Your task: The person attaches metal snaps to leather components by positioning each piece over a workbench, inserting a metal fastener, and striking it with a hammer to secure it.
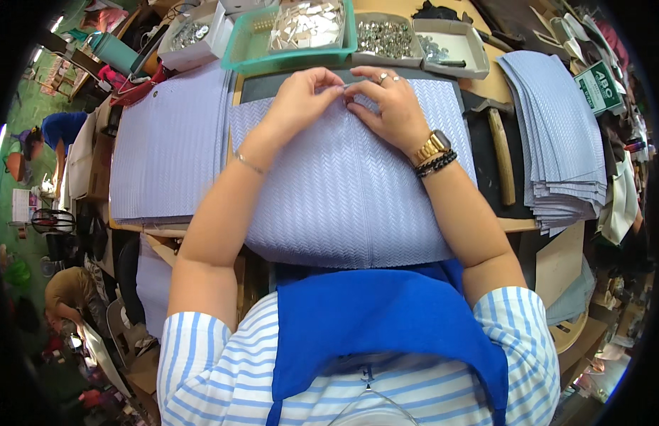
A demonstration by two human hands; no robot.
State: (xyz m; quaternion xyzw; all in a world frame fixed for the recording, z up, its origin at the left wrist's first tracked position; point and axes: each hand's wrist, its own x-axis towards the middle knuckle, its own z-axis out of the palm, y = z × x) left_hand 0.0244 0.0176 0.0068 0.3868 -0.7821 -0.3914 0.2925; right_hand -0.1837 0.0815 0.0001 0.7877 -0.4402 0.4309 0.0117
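A pale blue sheet with a woven herringbone pattern (344, 192) lies flat on the bench in front of me, its near edge hanging over the front. My left hand (301, 99) and my right hand (386, 106) meet at the middle of its far edge. Fingertips of both hands pinch that edge, apparently around a small metal piece too small to make out. My right wrist carries a gold watch and dark bead bracelets.
A hammer (500, 142) lies right of the sheet on a dark mat. Stacks of like sheets sit at left (166, 149) and right (557, 142). Behind stand a green tray (251, 50) and boxes of metal parts (386, 39). People work at far left.
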